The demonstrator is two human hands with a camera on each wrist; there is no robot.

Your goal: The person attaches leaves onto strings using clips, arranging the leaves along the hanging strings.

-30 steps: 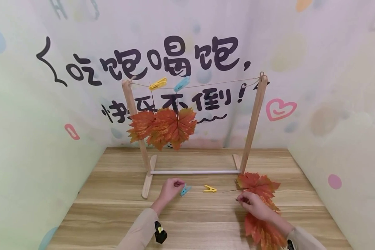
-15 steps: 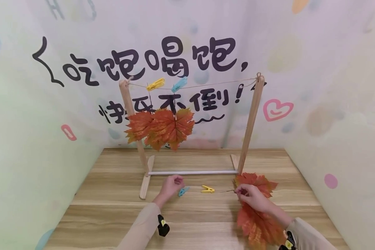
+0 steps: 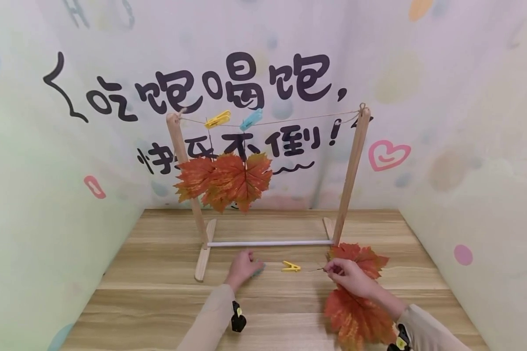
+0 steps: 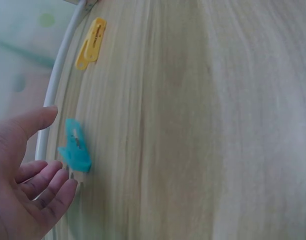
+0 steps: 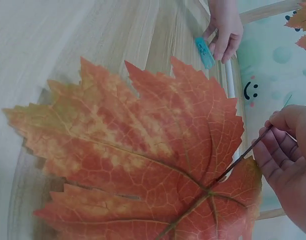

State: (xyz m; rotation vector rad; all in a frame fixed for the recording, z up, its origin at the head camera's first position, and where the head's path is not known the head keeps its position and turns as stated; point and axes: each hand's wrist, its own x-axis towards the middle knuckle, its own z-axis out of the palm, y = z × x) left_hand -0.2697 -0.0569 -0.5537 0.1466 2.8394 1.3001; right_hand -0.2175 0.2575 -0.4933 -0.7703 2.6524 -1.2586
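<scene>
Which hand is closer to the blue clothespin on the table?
Left: the left hand is just beside the blue clothespin; the right hand is farther, beyond the loose yellow clothespin, pinching a leaf stem.

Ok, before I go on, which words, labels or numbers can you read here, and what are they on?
"吃饱喝饱," in black on the back wall.
"快_不倒!" below it on the wall; the second character is partly covered by the hanging leaves.
"H", faint, upper left on the wall; the letter beside it is cut off by the picture's edge.
Yellow clothespin on the table: tiny marks, too small to read.
</scene>
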